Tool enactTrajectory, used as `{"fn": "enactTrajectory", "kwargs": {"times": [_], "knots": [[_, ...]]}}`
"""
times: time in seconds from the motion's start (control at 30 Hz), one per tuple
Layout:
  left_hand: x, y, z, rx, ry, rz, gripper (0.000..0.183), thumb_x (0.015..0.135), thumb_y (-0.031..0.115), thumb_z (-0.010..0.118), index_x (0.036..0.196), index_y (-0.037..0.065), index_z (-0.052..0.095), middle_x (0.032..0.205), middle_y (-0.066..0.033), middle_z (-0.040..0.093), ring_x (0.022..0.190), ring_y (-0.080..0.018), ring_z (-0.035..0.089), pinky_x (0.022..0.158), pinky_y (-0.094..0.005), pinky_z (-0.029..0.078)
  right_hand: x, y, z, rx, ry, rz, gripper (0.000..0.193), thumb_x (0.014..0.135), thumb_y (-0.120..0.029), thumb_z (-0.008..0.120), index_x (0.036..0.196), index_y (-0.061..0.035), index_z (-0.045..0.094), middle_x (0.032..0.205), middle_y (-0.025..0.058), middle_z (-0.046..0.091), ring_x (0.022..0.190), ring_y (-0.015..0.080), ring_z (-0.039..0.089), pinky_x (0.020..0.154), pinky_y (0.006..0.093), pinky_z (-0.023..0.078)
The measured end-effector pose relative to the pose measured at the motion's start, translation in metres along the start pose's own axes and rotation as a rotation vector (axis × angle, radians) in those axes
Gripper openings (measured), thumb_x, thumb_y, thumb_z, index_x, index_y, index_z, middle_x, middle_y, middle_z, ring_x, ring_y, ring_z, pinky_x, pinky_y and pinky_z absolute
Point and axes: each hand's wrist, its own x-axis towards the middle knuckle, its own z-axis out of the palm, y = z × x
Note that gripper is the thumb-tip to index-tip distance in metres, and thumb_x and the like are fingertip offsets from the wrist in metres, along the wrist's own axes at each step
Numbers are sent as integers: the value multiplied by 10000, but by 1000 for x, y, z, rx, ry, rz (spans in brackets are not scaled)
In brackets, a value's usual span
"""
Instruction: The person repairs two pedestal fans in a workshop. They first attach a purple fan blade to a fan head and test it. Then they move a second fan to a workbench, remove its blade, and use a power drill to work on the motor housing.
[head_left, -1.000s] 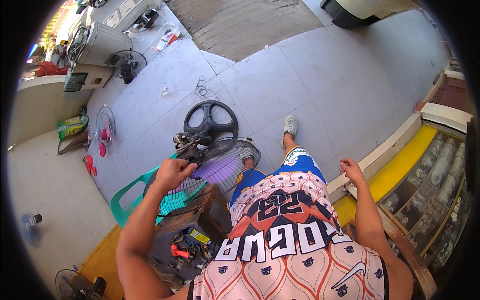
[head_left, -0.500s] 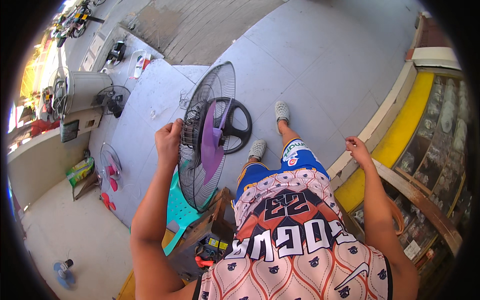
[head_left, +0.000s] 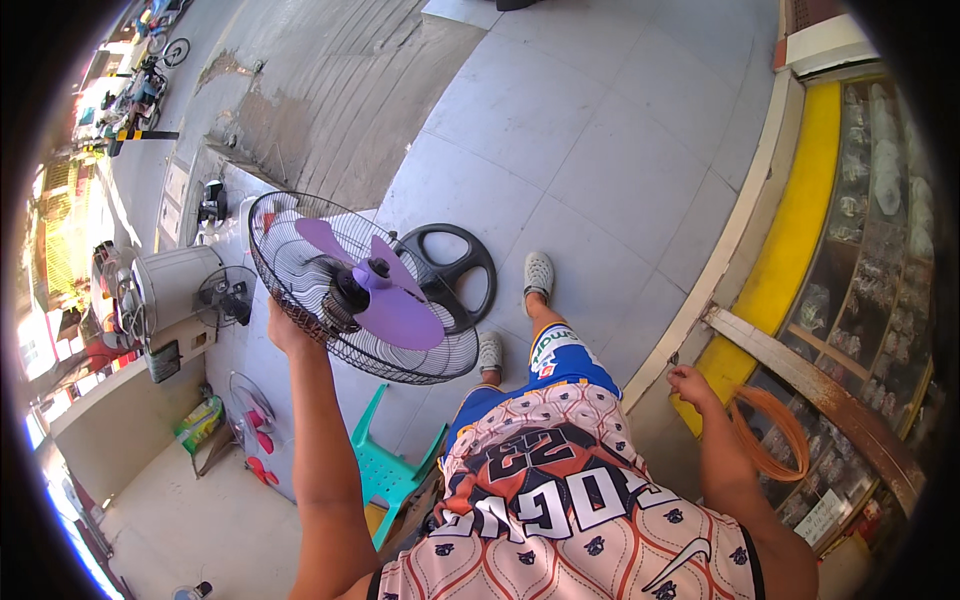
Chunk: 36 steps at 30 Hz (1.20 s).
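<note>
A stand fan (head_left: 405, 315) with purple blades and a black wire guard is in front of me on the left. Its head tilts so the blades face up, and its round black base (head_left: 487, 275) shows on the floor beyond. My left hand (head_left: 287, 328) is closed around the back of the fan, partly hidden by the guard. Over by the yellow-edged display case (head_left: 775, 255), my right hand (head_left: 690, 383) hangs with its fingers curled together. Whether anything small is between those fingers cannot be made out.
A green plastic chair (head_left: 385, 465) stands below the fan. A coil of orange tubing (head_left: 768, 432) hangs near my right forearm. Another fan with pink blades (head_left: 252, 412) is at the left, near a white drum (head_left: 175, 285). Motorcycles (head_left: 145, 95) are parked at far left.
The fan head has swung left and tipped over, so its blades now face up toward me. My left hand moved left with it. My right hand dropped slightly.
</note>
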Motion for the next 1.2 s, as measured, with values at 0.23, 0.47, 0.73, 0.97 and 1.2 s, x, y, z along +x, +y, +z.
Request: {"fn": "enactTrajectory", "kwargs": {"times": [0.23,0.47,0.73,0.97,1.2], "knots": [[-18,8,78,9,-50,-95,446,1016,254,487,1308,-63,602,1281,-200,648,1059,-360,698,930,-468,595,38,-52,-25,260,82,-116,267,987,-274,651,1188,-98,644,1015,9,650,840,125,634,670,300,479],[36,12,183,-121,-293,-452,280,989,229,495,718,163,464,587,53,431,504,-101,428,477,-258,359,14,-33,-33,352,94,28,271,995,-267,638,1214,-107,628,1046,-7,643,878,121,629,689,294,467],[91,-12,382,-65,-588,-530,113,1031,196,554,983,95,573,897,-15,577,796,-169,550,686,-325,434,1,-63,-57,393,189,11,280,999,-255,634,1224,-89,629,1018,-3,639,855,123,620,683,292,471],[108,-33,559,-93,-670,-419,111,1041,207,594,1026,98,606,985,-40,632,892,-213,597,737,-349,459,8,-172,-110,449,338,-111,264,1002,-251,625,1216,-96,628,1010,5,647,860,124,628,703,310,494],[103,-33,614,-101,-670,-407,74,1047,164,584,1017,99,563,932,-39,616,840,-194,603,715,-340,484,-32,-154,-71,655,351,164,240,1004,-296,585,1184,-141,617,1012,-3,641,884,163,646,727,350,490]]}}
